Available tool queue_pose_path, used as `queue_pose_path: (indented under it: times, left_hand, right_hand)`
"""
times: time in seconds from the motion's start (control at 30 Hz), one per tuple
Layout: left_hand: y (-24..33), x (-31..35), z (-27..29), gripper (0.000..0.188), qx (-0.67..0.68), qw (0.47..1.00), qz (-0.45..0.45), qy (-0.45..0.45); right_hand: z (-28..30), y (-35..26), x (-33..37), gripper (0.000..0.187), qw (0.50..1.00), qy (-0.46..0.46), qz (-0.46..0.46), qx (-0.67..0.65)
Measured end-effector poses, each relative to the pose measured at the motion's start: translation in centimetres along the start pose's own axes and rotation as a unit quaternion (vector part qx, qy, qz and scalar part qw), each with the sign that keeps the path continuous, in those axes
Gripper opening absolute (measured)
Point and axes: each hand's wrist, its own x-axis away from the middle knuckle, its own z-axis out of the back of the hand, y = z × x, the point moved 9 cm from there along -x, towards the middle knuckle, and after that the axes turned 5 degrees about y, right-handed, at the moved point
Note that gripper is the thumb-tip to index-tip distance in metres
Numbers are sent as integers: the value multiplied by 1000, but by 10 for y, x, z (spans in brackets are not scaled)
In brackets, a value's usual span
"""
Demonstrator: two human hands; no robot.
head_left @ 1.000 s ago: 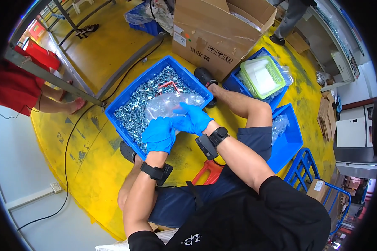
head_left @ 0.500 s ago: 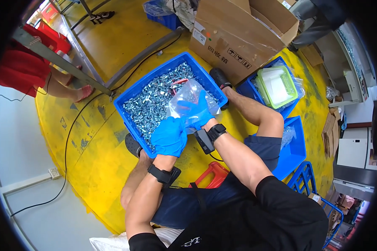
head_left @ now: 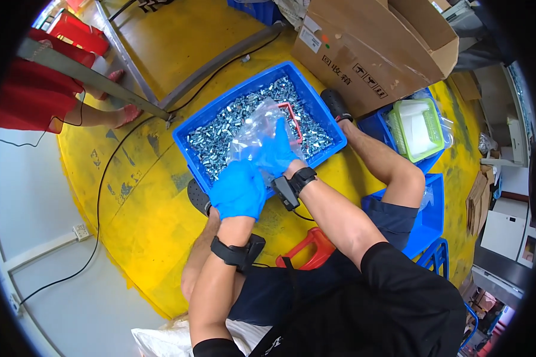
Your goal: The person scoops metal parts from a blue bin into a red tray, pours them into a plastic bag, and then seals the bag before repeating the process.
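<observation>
A clear plastic bag (head_left: 250,132) lies over the small shiny metal parts (head_left: 220,122) in a blue bin (head_left: 187,156). My left hand (head_left: 239,189), in a blue glove, is closed at the near edge of the bag; its fingertips are partly hidden. Beside it, my right hand (head_left: 277,156), also gloved in blue, touches the bag with its fingers stretched toward the far side and its thumb apart. Whether that hand is inside the bag or against it I cannot tell. A red rectangular frame (head_left: 298,126) rests on the parts just right of the bag.
A large cardboard box (head_left: 369,59) stands beyond the bin. To the right are a green basket (head_left: 420,128) on a blue bin and another blue bin (head_left: 432,223). A red handle-shaped object (head_left: 309,250) sits between my legs. Another person in red (head_left: 39,95) is at left.
The view has shifted, so the bin sits further right and higher. The bag has moved left off the red frame, which now shows more fully. My right hand's fingers are less widely spread.
</observation>
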Motion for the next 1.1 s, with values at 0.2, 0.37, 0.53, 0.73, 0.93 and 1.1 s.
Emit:
queue_pose_path:
  times: [0.2,0.37,0.53,0.73,0.93,1.1]
  left_hand:
    - [-34,-29,-3,25,-57,993,88,-49]
    - [-52,-48,-8,33,-104,989,98,-35]
    - [-44,-57,-17,31,-135,983,100,-71]
    - [-44,-55,-22,33,-131,982,112,-79]
    - [-53,-57,-20,31,-122,978,145,-85]
    - [-70,-52,-25,30,-122,971,180,-103]
  right_hand:
    - [-1,40,20,38,442,-157,292,834]
    - [-59,-35,137,18,528,22,435,728]
    - [104,-178,47,23,681,305,280,604]
    - [142,-179,-32,47,549,254,231,762]
    - [166,-164,-62,59,598,272,149,739]
    - [153,-154,-57,67,559,320,73,761]
